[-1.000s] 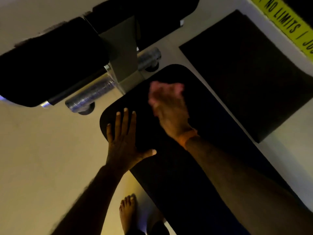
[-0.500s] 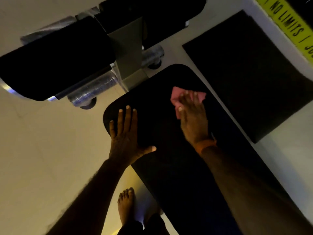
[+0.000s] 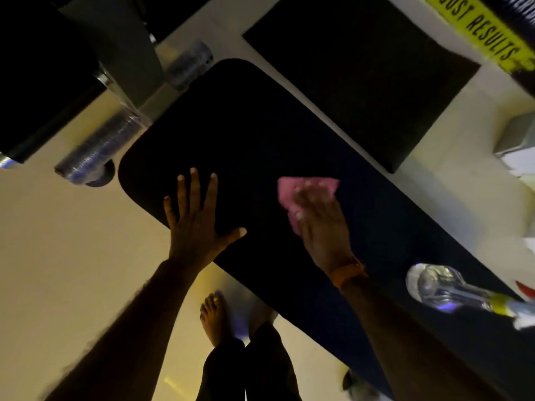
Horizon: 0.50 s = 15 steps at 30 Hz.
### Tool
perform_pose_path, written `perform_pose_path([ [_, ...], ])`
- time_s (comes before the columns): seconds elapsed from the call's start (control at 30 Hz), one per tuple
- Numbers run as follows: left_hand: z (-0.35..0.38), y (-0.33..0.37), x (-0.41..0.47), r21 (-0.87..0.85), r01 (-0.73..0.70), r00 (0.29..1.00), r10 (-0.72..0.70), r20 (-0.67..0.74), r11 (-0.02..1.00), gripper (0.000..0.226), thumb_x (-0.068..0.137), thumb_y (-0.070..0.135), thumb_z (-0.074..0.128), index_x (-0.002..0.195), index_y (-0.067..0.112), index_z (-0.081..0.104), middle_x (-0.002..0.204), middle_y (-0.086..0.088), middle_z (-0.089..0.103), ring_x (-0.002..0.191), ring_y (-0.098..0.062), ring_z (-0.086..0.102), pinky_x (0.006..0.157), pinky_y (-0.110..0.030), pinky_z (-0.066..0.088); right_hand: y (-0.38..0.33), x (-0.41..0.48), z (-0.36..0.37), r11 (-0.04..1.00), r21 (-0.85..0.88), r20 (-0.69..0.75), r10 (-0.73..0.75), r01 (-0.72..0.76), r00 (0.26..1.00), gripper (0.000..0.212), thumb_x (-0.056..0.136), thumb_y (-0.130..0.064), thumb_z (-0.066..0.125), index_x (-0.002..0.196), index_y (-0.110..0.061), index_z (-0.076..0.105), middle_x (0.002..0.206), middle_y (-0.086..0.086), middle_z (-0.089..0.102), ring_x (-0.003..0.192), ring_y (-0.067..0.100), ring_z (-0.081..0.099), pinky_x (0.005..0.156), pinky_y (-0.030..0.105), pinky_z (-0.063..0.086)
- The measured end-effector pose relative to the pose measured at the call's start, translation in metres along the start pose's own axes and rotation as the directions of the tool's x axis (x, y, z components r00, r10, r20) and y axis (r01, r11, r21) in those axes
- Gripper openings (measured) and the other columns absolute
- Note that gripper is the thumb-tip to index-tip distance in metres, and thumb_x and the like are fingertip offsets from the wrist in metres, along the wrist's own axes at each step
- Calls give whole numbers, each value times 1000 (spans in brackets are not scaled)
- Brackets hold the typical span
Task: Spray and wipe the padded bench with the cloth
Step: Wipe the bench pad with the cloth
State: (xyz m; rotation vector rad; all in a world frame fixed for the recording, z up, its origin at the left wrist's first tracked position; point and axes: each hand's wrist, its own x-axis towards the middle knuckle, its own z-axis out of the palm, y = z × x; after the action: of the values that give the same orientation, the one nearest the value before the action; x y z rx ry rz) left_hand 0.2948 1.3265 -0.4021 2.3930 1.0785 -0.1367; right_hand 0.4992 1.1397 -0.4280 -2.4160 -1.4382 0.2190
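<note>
A long black padded bench runs diagonally from upper left to lower right. My left hand lies flat on its near edge, fingers spread. My right hand presses a pink cloth flat onto the pad; the hand is blurred and covers much of the cloth. A clear spray bottle with a yellow collar lies on the bench at the lower right.
Metal frame parts and wrapped tubes stand at the bench's far end. A black floor mat lies beyond the bench, with a yellow banner at the top right. My bare foot stands on the pale floor.
My right hand has slid the pink cloth along the pad, away from the rounded end and nearer me. The view has shifted and the spray bottle now shows. My left hand stays flat.
</note>
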Motion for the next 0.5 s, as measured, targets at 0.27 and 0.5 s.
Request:
perform_pose_path([
  [0.27, -11, 19, -7, -224, 27, 984, -65, -165, 974, 56, 93, 62, 43, 116, 17, 68, 119, -10, 63, 118, -37, 57, 88, -42, 47, -71, -15, 5, 957, 282, 89, 39, -63, 995, 51, 108, -35, 38, 155, -14, 44, 166, -3, 31, 158, 17, 18, 127, 44, 25],
  [0.5, -9, 66, 11, -840, 404, 911, -240, 335, 362, 21, 99, 32, 62, 102, 13, 72, 101, -11, 75, 100, -36, 72, 92, -50, 59, -77, 3, -29, 724, 624, 125, 277, -293, 953, 42, 108, -23, 48, 150, -22, 49, 158, -10, 43, 139, -16, 33, 115, 17, 39],
])
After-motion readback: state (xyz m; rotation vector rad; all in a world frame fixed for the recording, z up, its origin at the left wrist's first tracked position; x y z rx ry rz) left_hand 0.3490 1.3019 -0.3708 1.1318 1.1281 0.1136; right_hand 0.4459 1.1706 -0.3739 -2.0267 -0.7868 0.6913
